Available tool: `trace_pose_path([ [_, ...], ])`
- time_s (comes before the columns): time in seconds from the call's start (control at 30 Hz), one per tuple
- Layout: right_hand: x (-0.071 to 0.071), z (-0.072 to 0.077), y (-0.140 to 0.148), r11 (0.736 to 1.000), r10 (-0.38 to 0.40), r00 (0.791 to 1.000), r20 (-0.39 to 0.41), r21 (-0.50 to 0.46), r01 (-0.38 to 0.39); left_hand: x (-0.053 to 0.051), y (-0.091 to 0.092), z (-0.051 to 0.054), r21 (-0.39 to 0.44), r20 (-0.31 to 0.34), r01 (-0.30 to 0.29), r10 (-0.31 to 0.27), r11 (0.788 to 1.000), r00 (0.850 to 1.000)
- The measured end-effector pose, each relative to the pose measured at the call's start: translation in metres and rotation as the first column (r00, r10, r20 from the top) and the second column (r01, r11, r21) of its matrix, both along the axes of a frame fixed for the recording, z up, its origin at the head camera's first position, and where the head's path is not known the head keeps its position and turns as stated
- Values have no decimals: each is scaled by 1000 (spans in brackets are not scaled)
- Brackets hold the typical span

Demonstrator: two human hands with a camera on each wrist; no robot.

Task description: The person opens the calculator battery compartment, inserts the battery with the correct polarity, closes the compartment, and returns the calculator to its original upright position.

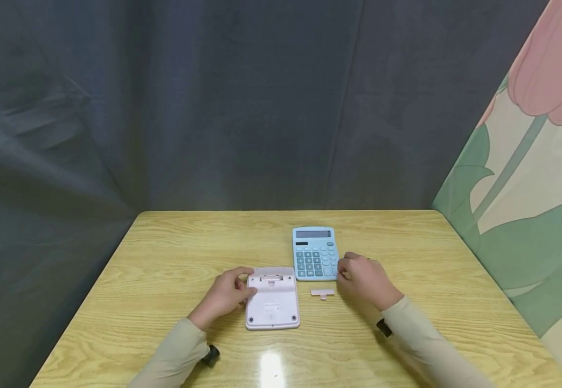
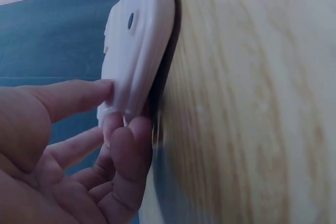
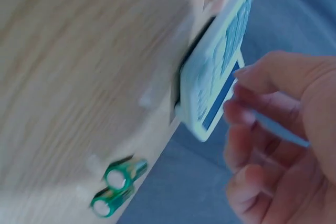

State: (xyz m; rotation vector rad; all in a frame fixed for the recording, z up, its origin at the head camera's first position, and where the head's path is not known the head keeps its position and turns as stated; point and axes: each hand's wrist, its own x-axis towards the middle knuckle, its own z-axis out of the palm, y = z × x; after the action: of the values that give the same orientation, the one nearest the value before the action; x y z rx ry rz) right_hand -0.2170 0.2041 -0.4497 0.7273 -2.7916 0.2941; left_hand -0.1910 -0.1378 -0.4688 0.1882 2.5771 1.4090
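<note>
A pale pink calculator (image 1: pixel 272 307) lies face down on the table, its battery slot (image 1: pixel 271 278) uncovered near the far edge. My left hand (image 1: pixel 224 293) holds its left side, with the thumb on the back and the other fingers along the edge (image 2: pixel 118 114). A small pink battery cover (image 1: pixel 322 293) lies apart, to the right of that calculator. My right hand (image 1: pixel 365 277) hovers by the right edge of a blue calculator (image 1: pixel 314 253), fingers loosely curled and nothing visible in them. Two green batteries (image 3: pixel 118 178) lie on the table in the right wrist view.
The wooden table (image 1: pixel 188 242) has its far edge against a dark curtain (image 1: pixel 261 108). A wall panel with a tulip pattern (image 1: pixel 528 215) borders the right side. The blue calculator lies face up, just beyond the pink one and the cover.
</note>
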Motion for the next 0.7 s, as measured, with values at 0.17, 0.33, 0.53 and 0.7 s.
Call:
trace_pose_path([
  [0.17,-8,0,15,993,-121,991,65,5,121,0,-1,4,-11,-18,7,-8,1000,1000],
  [0.33,-12,-2,23,981,-197,972,130,24,195,-1,-1,4,-20,-36,4,-4,1000,999],
  [0.53,-11,-4,28,971,-239,953,184,33,237,-1,-1,3,-25,-36,2,-3,1000,999],
  [0.7,-12,-6,30,967,-256,947,194,42,253,-1,0,3,-25,-30,-3,2,1000,1000],
])
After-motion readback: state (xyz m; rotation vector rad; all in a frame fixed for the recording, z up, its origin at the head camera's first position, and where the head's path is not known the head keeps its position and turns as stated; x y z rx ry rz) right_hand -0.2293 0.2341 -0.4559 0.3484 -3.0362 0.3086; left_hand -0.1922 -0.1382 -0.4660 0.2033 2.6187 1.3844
